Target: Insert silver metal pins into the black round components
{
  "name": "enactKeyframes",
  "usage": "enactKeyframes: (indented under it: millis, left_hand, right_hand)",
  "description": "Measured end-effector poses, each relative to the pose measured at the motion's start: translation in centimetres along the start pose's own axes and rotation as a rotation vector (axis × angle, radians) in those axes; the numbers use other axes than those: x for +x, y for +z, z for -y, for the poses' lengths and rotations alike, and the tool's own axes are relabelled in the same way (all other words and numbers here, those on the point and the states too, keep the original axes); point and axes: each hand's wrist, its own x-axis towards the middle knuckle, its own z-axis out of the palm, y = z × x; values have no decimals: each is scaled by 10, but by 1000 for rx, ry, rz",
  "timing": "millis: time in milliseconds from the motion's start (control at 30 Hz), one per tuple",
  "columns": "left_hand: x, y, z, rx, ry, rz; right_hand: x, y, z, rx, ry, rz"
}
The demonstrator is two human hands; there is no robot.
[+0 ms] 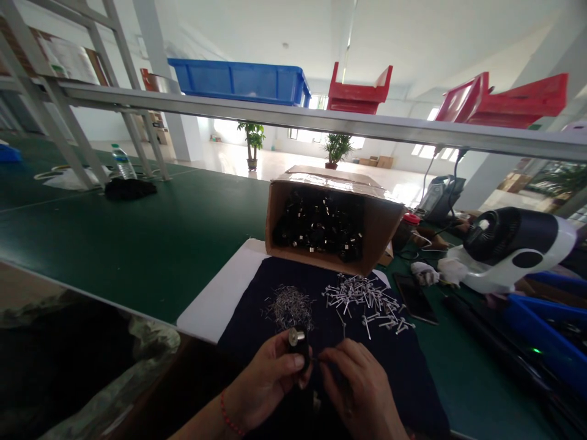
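My left hand, with a red bead bracelet at the wrist, is closed round a black part with a silver metal end. The metal end points up and away from me. Just to the right, my right hand has thumb and forefinger pinched together close to that part; what sits between the fingertips is too small to make out. Beyond the hands, a pile of small thin metal pins and a pile of flat-headed silver rods lie on a dark cloth.
An open cardboard box full of black parts with silver ends stands behind the piles. To the right are a phone, a white and black fan and a blue bin. An overhead shelf carries blue and red bins.
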Motion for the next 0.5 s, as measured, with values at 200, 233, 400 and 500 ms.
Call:
enactKeyframes:
  millis: [200, 233, 400, 500]
  left_hand:
    - [1, -4, -2, 43, -47, 10]
    - [2, -4, -4, 66, -62, 17]
    - [14, -5, -12, 165, -145, 36]
    - [22, -6, -13, 196, -186, 33]
  right_hand:
    - [-2, -1, 1, 98, 28, 68]
    - [-2, 0, 0, 106, 32, 83]
    - [-12, 16, -11, 73, 65, 120]
    - [-20, 31, -20, 39, 100, 150]
